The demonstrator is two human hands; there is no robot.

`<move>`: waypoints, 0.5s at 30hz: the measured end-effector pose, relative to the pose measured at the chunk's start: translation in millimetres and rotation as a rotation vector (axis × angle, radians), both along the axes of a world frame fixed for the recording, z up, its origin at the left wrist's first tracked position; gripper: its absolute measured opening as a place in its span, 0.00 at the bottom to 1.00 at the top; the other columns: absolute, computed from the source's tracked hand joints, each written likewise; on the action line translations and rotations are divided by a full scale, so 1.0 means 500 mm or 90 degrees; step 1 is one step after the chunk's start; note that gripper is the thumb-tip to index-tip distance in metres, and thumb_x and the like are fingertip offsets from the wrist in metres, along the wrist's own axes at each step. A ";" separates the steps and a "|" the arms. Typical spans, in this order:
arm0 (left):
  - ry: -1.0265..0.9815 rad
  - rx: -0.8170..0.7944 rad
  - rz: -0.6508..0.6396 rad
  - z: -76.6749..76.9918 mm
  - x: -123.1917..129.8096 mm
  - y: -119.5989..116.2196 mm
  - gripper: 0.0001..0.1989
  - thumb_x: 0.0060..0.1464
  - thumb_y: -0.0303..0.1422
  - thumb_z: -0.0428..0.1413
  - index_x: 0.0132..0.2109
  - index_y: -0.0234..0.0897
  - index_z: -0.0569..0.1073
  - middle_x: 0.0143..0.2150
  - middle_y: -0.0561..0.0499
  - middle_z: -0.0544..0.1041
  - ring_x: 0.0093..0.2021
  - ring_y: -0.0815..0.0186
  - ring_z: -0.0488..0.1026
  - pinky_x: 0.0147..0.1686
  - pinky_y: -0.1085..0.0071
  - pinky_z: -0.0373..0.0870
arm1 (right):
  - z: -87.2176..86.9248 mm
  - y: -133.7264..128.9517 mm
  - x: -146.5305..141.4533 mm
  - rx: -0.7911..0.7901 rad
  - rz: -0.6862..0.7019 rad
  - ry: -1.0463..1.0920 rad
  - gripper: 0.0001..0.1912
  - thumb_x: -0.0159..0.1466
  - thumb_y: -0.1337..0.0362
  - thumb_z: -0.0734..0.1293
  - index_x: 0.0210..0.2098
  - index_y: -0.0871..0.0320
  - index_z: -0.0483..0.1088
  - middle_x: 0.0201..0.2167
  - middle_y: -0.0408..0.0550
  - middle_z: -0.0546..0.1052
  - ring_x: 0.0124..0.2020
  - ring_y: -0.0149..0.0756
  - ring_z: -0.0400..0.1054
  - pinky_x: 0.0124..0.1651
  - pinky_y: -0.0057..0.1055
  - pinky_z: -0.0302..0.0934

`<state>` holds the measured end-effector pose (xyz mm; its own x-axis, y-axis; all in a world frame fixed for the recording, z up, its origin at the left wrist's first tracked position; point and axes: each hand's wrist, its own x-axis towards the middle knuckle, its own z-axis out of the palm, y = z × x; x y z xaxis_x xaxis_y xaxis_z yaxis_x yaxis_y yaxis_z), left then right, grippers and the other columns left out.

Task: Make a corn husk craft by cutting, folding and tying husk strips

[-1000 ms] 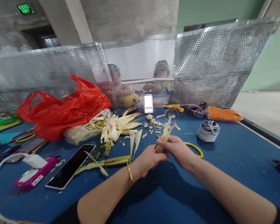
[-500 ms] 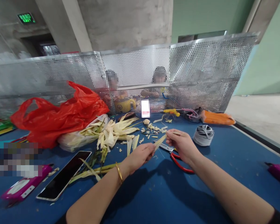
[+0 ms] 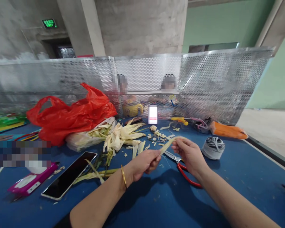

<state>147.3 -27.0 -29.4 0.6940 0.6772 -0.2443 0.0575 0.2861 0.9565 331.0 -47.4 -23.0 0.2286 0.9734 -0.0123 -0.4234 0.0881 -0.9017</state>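
Observation:
A pale strip of corn husk point(image 3: 167, 145) is stretched between my two hands above the blue table point(image 3: 142, 202). My left hand point(image 3: 147, 162) grips its lower left end between thumb and curled fingers. The upper right end is pinched by my right hand point(image 3: 186, 150). Red-handled scissors point(image 3: 188, 178) lie under and beside my right hand, blades pointing up-left. Left of my hands is a pile of dry husks point(image 3: 120, 136), with small scraps point(image 3: 158, 134) beyond the strip. A ball of grey yarn point(image 3: 213, 148) stands to the right of my right hand.
A black phone point(image 3: 70, 175) and a purple device point(image 3: 33, 180) lie at left. Behind them is a red plastic bag point(image 3: 73, 117). An orange packet point(image 3: 228, 130) and a yellow tool point(image 3: 180, 120) lie near the perforated metal screen point(image 3: 204, 79). People sit beyond it.
The view has shifted, so most things appear farther right and the screen slightly lower. Both hands still hold the strip, which now bows upward near my right hand.

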 end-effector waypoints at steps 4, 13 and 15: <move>-0.018 0.019 0.106 -0.011 0.013 -0.007 0.21 0.53 0.51 0.50 0.27 0.38 0.58 0.18 0.63 0.50 0.17 0.77 0.42 0.17 0.76 0.37 | -0.016 -0.007 -0.020 -0.023 0.118 -0.014 0.21 0.45 0.55 0.78 0.34 0.59 0.74 0.25 0.42 0.75 0.22 0.25 0.65 0.26 0.23 0.59; 0.038 0.110 0.147 -0.020 0.036 -0.031 0.24 0.54 0.53 0.48 0.28 0.36 0.66 0.17 0.61 0.51 0.18 0.76 0.45 0.19 0.75 0.42 | -0.046 -0.018 -0.042 -0.055 0.136 -0.132 0.19 0.48 0.51 0.75 0.22 0.60 0.69 0.17 0.42 0.71 0.20 0.26 0.62 0.23 0.24 0.54; 0.048 0.115 0.133 -0.017 0.035 -0.032 0.25 0.53 0.55 0.48 0.28 0.35 0.67 0.17 0.61 0.51 0.18 0.76 0.44 0.20 0.74 0.41 | -0.044 -0.014 -0.039 -0.052 0.097 -0.154 0.20 0.46 0.50 0.75 0.20 0.60 0.68 0.14 0.41 0.70 0.18 0.27 0.61 0.22 0.25 0.54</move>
<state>164.7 -43.2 -38.0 0.5192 0.8409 -0.1527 0.0879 0.1252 0.9882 311.5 -54.6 -44.9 0.0859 0.9948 -0.0543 -0.1977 -0.0363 -0.9796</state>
